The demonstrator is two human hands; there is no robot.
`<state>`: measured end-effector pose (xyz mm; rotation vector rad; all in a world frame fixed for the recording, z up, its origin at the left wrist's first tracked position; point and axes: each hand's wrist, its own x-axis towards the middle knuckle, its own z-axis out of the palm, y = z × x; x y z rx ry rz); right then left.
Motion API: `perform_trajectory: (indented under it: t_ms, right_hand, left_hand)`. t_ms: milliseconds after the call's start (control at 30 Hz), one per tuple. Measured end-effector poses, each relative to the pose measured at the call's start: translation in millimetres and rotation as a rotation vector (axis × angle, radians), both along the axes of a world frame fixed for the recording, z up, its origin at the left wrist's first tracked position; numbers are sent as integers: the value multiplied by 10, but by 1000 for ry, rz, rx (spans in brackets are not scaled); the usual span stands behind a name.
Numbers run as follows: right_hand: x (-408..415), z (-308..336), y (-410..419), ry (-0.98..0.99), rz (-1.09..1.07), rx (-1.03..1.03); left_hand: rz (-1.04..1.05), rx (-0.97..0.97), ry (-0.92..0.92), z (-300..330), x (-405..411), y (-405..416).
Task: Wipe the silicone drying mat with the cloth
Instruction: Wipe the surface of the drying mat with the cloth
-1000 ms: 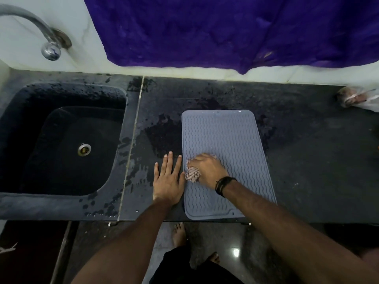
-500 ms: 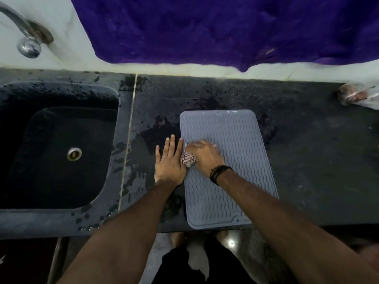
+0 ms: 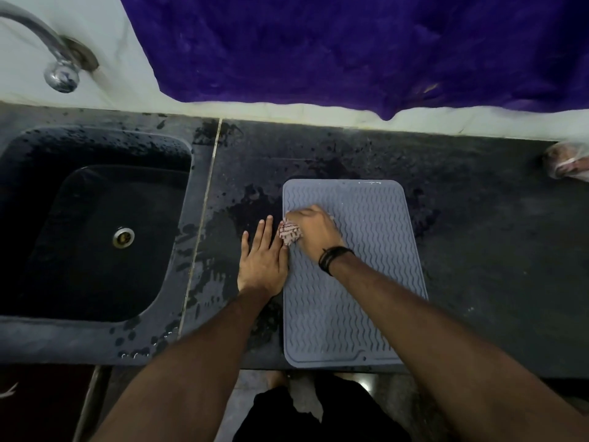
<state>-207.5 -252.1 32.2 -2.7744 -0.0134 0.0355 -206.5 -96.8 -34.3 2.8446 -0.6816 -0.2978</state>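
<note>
The grey silicone drying mat point(image 3: 366, 282) lies flat on the dark countertop point(image 3: 494, 250), just right of the sink point(image 3: 95, 234), with its near edge at the counter's front. Your right hand point(image 3: 314, 232) clutches the bunched striped cloth point(image 3: 289, 232) and presses it on the mat's left edge, in the far half. Your left hand point(image 3: 263, 260) rests flat with straight fingers on the wet counter, touching the mat's left border and holding nothing.

You are in the middle of the wiping, I judge. Most of the mat to the right and toward you looks not yet reached in this pass. The next move calls for a stroke across the wavy ridges, while the left hand keeps the mat from sliding.

Compared with one second ago, both hands are farther up the mat's left edge, away from you.

A tap point(image 3: 60, 68) stands above the sink, and purple fabric point(image 3: 350, 49) hangs on the wall.
</note>
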Motion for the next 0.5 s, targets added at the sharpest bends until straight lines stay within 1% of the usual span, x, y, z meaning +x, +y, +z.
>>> perform_trajectory:
  t_ms: [67, 200, 367, 433, 500]
  right_hand:
    - [47, -12, 4, 22, 10, -18]
    - [-106, -49, 30, -8, 38, -17]
    - [-240, -40, -6, 43, 107, -22]
    - [-150, -15, -44, 48, 85, -16]
    - [19, 8, -98, 17, 19, -2]
  left_hand:
    - [2, 4, -7, 1, -2, 9]
    - [-2, -24, -10, 6, -6, 7]
    - [-20, 23, -13, 19, -10, 19]
    - [-4, -19, -7, 44, 12, -27]
    - [2, -45, -9, 66, 119, -93]
